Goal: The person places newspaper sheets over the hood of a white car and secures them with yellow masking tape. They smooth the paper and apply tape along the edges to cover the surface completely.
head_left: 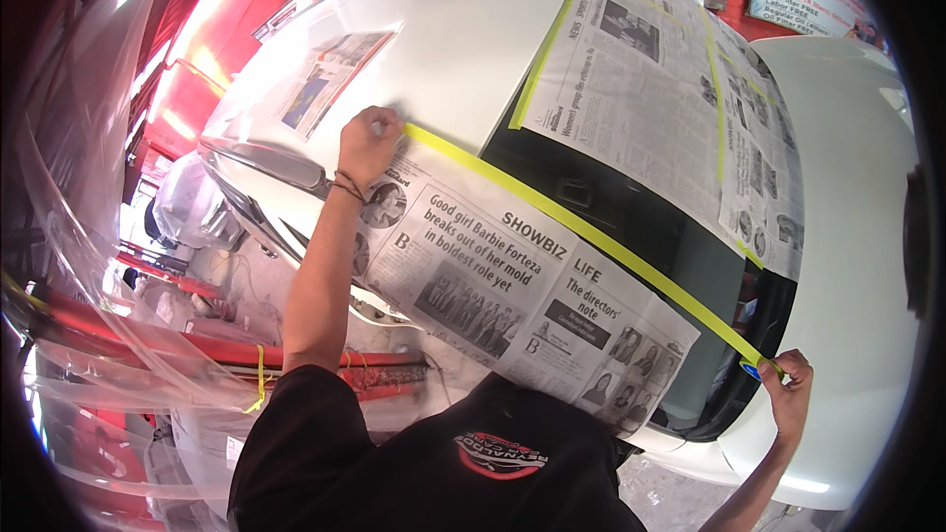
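A strip of yellow-green masking tape (pixel 581 227) runs taut along the top edge of a newspaper sheet (pixel 532 281), which hangs in front of my body beside the white car. My left hand (pixel 369 146) pinches the strip's left end at the sheet's corner, over the white hood. Over on the right, my right hand (pixel 789 389) grips the tape roll (pixel 757 369), of which only a bit of blue core shows between the fingers. Between the strip and more taped newspaper (pixel 631 99) lies the car's dark windshield (pixel 581 187).
Another newspaper piece (pixel 335 79) lies on the hood (pixel 443 49). A side mirror (pixel 266 169) juts out near my left forearm. Clear plastic sheeting (pixel 89 236) hangs at the left, by a red bar (pixel 197 340). The white roof (pixel 847 236) extends to the right.
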`<act>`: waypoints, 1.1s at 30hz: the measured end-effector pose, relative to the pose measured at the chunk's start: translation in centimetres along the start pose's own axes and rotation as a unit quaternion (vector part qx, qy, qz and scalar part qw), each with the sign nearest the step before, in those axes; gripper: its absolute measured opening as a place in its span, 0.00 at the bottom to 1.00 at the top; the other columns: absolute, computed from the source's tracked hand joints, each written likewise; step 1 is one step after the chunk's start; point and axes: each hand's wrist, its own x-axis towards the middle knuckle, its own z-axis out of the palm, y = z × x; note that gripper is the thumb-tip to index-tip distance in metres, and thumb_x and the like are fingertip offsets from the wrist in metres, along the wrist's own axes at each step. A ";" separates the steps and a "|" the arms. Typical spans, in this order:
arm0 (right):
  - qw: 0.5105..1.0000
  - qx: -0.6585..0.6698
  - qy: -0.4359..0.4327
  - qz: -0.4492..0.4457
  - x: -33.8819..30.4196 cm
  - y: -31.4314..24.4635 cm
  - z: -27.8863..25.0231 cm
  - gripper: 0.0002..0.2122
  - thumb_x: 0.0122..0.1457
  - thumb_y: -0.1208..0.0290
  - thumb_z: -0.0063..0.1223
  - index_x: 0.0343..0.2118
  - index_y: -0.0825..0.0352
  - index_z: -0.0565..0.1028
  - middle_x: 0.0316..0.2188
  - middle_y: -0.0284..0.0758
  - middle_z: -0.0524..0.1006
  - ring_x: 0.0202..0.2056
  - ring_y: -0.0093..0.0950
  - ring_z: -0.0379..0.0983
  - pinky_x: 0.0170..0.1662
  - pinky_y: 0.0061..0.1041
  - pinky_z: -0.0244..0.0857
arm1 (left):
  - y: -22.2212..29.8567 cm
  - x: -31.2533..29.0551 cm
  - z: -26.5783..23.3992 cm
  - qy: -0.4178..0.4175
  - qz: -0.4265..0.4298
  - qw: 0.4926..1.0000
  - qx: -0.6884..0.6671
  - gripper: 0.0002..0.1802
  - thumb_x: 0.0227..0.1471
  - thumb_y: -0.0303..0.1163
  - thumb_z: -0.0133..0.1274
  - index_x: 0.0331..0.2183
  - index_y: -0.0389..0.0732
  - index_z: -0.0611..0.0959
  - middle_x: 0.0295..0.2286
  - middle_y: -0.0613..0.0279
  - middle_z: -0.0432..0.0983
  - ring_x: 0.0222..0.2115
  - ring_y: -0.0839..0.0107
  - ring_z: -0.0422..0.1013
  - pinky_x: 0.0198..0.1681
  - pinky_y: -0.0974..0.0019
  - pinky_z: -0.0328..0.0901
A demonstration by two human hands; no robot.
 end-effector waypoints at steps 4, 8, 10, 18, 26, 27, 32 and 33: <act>1.000 -0.008 -0.002 -0.004 0.3 0.3 0.6 0.11 0.53 0.71 0.72 0.23 0.70 0.79 0.23 0.32 0.71 0.33 0.27 0.66 0.42 0.32 0.59 | -0.2 -0.1 0.4 0.021 0.021 0.999 0.022 0.14 0.55 0.35 0.64 0.37 0.33 0.87 0.36 0.51 0.86 0.39 0.55 0.82 0.48 0.59 0.73; 1.000 -0.014 -0.005 -0.005 0.6 0.6 1.1 0.10 0.53 0.72 0.72 0.23 0.71 0.80 0.22 0.32 0.71 0.33 0.28 0.66 0.41 0.32 0.59 | -0.8 -0.3 1.1 0.043 0.066 0.995 0.069 0.12 0.55 0.34 0.64 0.35 0.35 0.86 0.38 0.51 0.84 0.42 0.52 0.80 0.49 0.54 0.72; 1.000 -0.017 -0.003 -0.006 0.7 0.6 1.3 0.10 0.53 0.72 0.71 0.23 0.71 0.79 0.22 0.32 0.71 0.33 0.28 0.65 0.41 0.32 0.59 | -1.0 -0.2 1.3 0.049 0.085 0.991 0.094 0.12 0.55 0.35 0.64 0.35 0.36 0.86 0.38 0.51 0.83 0.42 0.51 0.79 0.48 0.53 0.72; 0.999 0.034 -0.025 0.018 1.5 0.3 1.1 0.12 0.57 0.73 0.68 0.23 0.72 0.75 0.21 0.28 0.67 0.28 0.20 0.60 0.33 0.27 0.54 | -0.9 -0.4 1.7 0.073 0.037 0.981 0.175 0.20 0.56 0.42 0.65 0.42 0.38 0.82 0.44 0.49 0.81 0.45 0.47 0.77 0.49 0.49 0.72; 0.999 -0.003 0.033 -0.017 0.9 1.0 0.7 0.16 0.61 0.67 0.69 0.22 0.69 0.75 0.19 0.25 0.68 0.25 0.16 0.59 0.31 0.24 0.50 | 5.5 -6.4 1.5 -0.052 0.096 0.962 0.249 0.41 0.64 0.54 0.54 0.68 0.38 0.66 0.67 0.45 0.63 0.70 0.46 0.55 0.69 0.27 0.46; 0.999 -0.005 0.038 -0.025 1.0 1.2 1.0 0.18 0.62 0.63 0.70 0.22 0.69 0.74 0.19 0.23 0.67 0.25 0.15 0.57 0.30 0.23 0.48 | 6.5 -7.7 1.7 -0.066 0.110 0.958 0.257 0.44 0.64 0.57 0.53 0.70 0.39 0.63 0.69 0.46 0.60 0.72 0.46 0.51 0.70 0.25 0.42; 0.998 0.014 0.014 0.053 1.5 2.3 2.8 0.22 0.64 0.62 0.70 0.18 0.66 0.70 0.17 0.19 0.62 0.23 0.12 0.52 0.27 0.22 0.44 | 9.6 -11.5 3.6 -0.104 0.129 0.943 0.287 0.59 0.56 0.67 0.57 0.73 0.40 0.56 0.71 0.45 0.53 0.74 0.43 0.45 0.69 0.20 0.35; 0.998 0.024 0.015 0.058 1.8 2.1 3.5 0.23 0.63 0.63 0.70 0.18 0.66 0.69 0.17 0.19 0.60 0.23 0.12 0.52 0.27 0.23 0.44 | 9.7 -11.8 3.8 -0.100 0.135 0.942 0.292 0.61 0.54 0.69 0.58 0.73 0.40 0.56 0.72 0.44 0.53 0.74 0.42 0.44 0.69 0.19 0.35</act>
